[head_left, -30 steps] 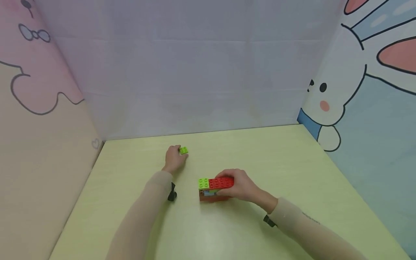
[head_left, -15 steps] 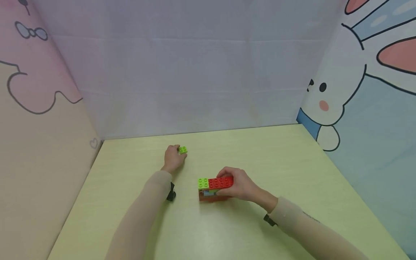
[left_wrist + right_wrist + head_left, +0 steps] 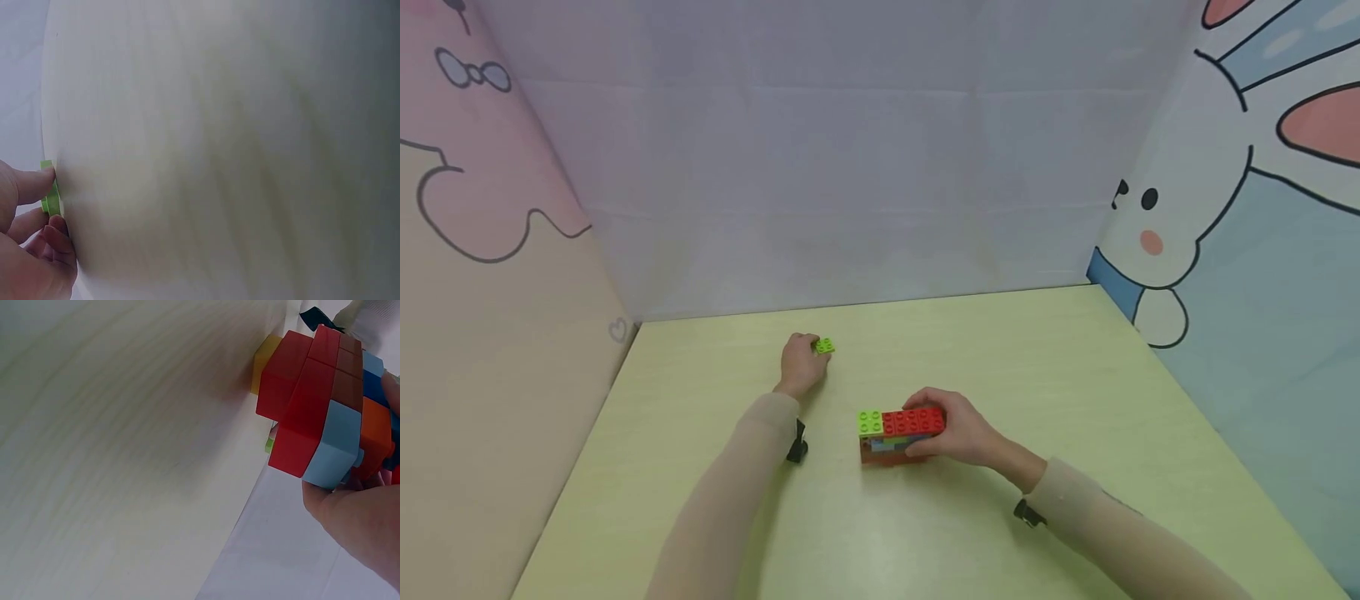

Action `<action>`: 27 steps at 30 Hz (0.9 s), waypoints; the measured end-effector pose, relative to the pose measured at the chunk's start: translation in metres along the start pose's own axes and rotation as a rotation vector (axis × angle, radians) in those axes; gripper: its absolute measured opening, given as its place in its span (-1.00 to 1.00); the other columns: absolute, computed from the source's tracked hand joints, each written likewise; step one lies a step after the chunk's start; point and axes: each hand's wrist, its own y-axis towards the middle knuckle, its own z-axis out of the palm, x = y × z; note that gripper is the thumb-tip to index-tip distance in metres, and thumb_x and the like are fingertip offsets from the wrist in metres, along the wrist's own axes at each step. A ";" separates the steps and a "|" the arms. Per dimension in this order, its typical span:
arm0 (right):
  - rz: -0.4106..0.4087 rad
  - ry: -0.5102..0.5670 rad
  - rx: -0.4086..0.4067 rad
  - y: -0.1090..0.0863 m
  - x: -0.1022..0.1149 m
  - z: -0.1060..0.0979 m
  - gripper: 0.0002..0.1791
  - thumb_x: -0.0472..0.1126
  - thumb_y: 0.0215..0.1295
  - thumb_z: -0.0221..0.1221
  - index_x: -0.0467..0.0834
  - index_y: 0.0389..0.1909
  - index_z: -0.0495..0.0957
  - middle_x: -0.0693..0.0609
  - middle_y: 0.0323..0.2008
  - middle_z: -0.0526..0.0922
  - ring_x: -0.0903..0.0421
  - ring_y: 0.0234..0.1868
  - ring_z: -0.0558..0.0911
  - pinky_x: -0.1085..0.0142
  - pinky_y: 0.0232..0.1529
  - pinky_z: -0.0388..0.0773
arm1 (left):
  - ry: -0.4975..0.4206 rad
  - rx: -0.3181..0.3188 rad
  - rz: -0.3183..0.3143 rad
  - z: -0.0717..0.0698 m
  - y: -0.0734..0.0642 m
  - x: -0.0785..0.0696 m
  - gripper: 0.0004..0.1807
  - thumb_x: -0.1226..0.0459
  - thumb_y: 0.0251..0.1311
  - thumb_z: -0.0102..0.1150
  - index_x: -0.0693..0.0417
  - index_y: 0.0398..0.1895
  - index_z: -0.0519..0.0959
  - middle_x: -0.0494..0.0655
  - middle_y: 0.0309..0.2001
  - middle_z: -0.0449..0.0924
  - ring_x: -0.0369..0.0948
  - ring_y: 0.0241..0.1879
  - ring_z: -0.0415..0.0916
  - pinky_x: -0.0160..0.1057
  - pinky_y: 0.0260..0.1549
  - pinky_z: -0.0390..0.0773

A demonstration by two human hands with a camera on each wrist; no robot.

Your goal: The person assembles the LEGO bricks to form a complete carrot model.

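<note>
Far back on the left side of the table, my left hand point(image 3: 801, 365) pinches a small lime-green toy brick point(image 3: 825, 345) between thumb and fingers. In the left wrist view the green brick point(image 3: 52, 197) appears edge-on, with fingertips on both sides. Nearer the middle, my right hand point(image 3: 966, 432) grips the right end of a stacked block build point(image 3: 901, 423). Its top has red studs and a lime-green section at the left end. From the right wrist, the block build point(image 3: 312, 394) shows red, brown, light-blue, orange and yellow blocks; the hand covers part of it.
The pale wooden table point(image 3: 1052, 358) ends at a light fabric wall point(image 3: 865, 167) behind. Side panels with cartoon drawings, including a rabbit point(image 3: 1172, 217), flank the table.
My right hand has shifted slightly right along the block build, baring more of its red top. The green brick is tilted a little differently in my left hand. Otherwise the scene looks the same.
</note>
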 end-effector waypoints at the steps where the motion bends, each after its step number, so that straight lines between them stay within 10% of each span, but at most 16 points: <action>1: -0.003 0.010 -0.002 0.000 0.000 0.000 -0.49 -0.21 -0.07 0.48 -0.06 -0.05 0.53 0.09 -0.13 0.58 0.06 -0.11 0.53 0.14 -0.11 0.49 | 0.000 0.000 -0.002 -0.001 0.000 0.000 -0.53 0.30 0.18 0.25 0.34 0.13 0.48 0.23 0.04 0.40 0.07 0.02 0.36 -0.04 0.05 0.34; 19: -0.046 0.112 0.025 -0.003 -0.009 0.000 -0.58 -0.29 -0.04 0.46 -0.16 -0.10 0.59 0.05 -0.19 0.66 0.05 -0.19 0.61 0.20 -0.13 0.52 | -0.092 0.010 0.032 -0.014 -0.015 0.005 -0.57 0.32 0.17 0.25 0.36 0.08 0.50 0.21 -0.01 0.48 0.02 -0.04 0.43 -0.06 -0.03 0.42; 27: -0.094 0.137 0.025 -0.004 -0.012 -0.003 -0.60 -0.31 -0.04 0.45 -0.20 -0.12 0.61 0.00 -0.21 0.67 -0.08 -0.20 0.62 0.18 -0.15 0.54 | -0.128 0.039 0.226 -0.036 -0.038 -0.046 -0.60 0.22 0.18 0.29 0.25 0.04 0.56 0.06 -0.14 0.57 -0.10 -0.19 0.52 -0.17 -0.25 0.53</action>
